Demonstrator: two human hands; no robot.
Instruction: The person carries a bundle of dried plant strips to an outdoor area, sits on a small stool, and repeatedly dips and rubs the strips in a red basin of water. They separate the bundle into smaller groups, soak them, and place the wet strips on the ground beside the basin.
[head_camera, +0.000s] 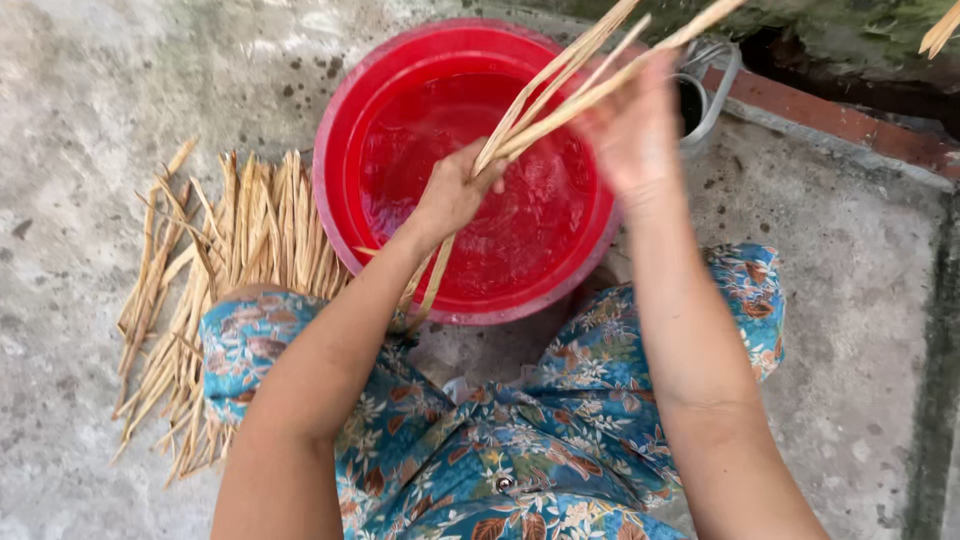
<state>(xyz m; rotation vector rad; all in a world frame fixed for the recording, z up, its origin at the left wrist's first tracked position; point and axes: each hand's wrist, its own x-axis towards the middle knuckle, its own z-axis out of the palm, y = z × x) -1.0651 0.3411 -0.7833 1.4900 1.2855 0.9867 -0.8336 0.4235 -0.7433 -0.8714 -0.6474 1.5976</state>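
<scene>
The left hand (455, 190) is clenched around a bundle of pale strips (560, 95) above the red basin (470, 170) of water. The strips run up and right from that fist, past the blurred right hand (630, 130), which grasps them higher up. Short ends hang below the left fist. More strips lie in a pile (230, 270) on the concrete at left.

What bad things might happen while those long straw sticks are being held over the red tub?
1. The left hand and right hand hold the thin tan straw strips above the round red plastic basin of water; a loose grip might drop strips into it.
2. The right hand looks blurred, so a quick pull may snap a strip or splash water onto the blue floral clothing.
3. The pile of dry straw strips on the concrete floor lies against the basin, so splashes could wet it.
</scene>
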